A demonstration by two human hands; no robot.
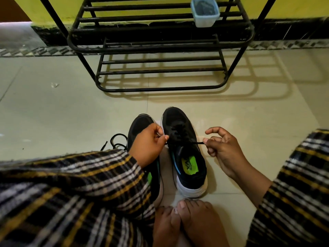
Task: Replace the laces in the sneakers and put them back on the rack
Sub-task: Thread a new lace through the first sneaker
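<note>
Two black sneakers with white soles and green insoles stand side by side on the tiled floor. The right sneaker [185, 150] is in full view, with a black lace [195, 143] threaded through its eyelets. My left hand [147, 143] pinches one end of that lace beside the shoe. My right hand [220, 145] pinches the other end, pulled out taut to the right. The left sneaker [140, 125] is mostly hidden under my left hand and sleeve. A loose black lace [116, 141] lies coiled on the floor left of it.
A black metal shoe rack [160, 59] stands against the yellow wall ahead, its lower shelves bare. A pale blue plastic container [204, 12] sits on an upper shelf. My bare feet [187, 223] rest just behind the sneakers.
</note>
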